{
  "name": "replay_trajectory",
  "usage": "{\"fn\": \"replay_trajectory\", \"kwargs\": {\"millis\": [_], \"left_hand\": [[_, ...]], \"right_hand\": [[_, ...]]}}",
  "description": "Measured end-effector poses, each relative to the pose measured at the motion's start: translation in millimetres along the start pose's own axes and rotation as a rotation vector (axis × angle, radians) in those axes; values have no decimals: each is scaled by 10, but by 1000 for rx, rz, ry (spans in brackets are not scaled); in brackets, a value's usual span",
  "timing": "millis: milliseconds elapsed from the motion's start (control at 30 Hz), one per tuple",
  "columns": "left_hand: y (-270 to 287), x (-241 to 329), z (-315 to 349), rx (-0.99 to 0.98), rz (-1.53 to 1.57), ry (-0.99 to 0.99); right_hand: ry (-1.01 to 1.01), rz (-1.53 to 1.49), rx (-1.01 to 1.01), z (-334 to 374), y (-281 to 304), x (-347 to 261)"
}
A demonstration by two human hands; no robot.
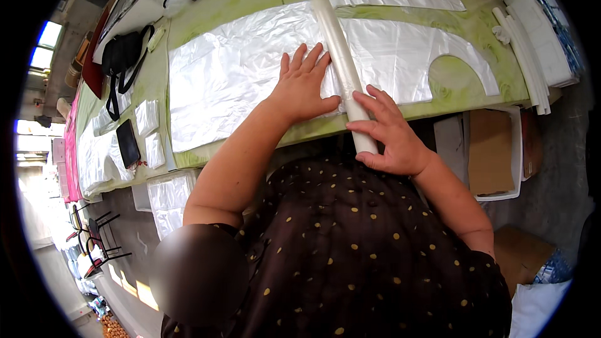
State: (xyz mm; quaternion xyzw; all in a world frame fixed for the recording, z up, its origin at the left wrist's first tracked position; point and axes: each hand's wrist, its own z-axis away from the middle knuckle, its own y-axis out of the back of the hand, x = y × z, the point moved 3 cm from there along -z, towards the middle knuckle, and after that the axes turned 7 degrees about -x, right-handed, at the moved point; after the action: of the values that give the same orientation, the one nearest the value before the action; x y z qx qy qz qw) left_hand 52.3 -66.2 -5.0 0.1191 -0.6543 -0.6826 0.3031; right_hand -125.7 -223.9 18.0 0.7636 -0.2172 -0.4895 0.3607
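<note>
A thin, shiny whitish plastic sheet (pixel 231 75) lies spread on the table, with a rounded cut-out near its right end. Across it, running from the far side to the near edge, rests a long pale tube or roll (pixel 341 56) that looks wrapped in plastic. My left hand (pixel 302 87) presses flat on the sheet just left of the tube, fingers spread, thumb close to the tube. My right hand (pixel 391 134) grips the tube's near end, which sticks out past the table edge; its fingertips lie on the tube and the thumb is at the end.
A green patterned cloth (pixel 476 19) covers the table. Farther off lies a plastic strip (pixel 400 1). On the left are a black bag (pixel 123 50), a phone (pixel 128 144) and folded plastic packets (pixel 147 117). White rods (pixel 523 62) lie at the right; a bin with cardboard (pixel 491 150) stands below.
</note>
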Motion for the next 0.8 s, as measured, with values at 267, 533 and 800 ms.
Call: {"fn": "replay_trajectory", "kwargs": {"millis": [267,533,800], "left_hand": [[30,-34,-41,-42,48,0],[31,73,-40,26,91,95],[417,129,-77,293,169,-87]], "right_hand": [[-8,-33,116,-143,1,102],[-45,-95,135,-159,-33,141],[-54,-87,90,-209,-88,37]]}}
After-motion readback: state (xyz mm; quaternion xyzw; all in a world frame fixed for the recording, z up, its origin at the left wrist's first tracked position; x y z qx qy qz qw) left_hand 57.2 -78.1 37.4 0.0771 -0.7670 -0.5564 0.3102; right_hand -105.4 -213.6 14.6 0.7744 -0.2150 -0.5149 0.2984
